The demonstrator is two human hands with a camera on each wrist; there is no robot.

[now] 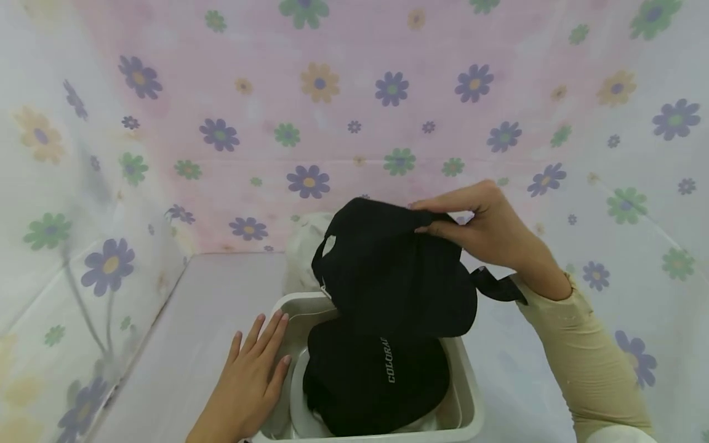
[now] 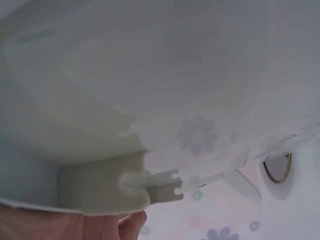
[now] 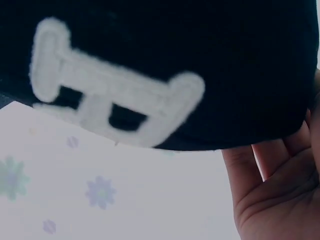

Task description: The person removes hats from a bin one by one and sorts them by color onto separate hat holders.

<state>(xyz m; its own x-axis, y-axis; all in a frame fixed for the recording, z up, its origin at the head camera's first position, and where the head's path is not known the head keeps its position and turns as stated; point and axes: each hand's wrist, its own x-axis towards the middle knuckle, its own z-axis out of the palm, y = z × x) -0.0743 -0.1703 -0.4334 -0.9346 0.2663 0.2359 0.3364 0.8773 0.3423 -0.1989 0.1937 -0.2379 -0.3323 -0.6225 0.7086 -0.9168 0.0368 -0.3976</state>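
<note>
My right hand pinches a black cap between thumb and fingers, holding it raised over a whitish plastic bin. In the right wrist view, a fuzzy white letter patch shows on the dark cloth. Below it in the bin lies a second black cap with pale lettering that starts "COLORA"; the raised cap overlaps its far part. My left hand rests on the bin's left rim with fingers extended. From the left wrist, the bin's pale wall fills much of the view, fingers below.
Behind the bin stands a whitish, crumpled-looking thing, partly hidden by the raised cap. Flower-printed sheets enclose the white table at the back and both sides. A metal ring shows in the left wrist view.
</note>
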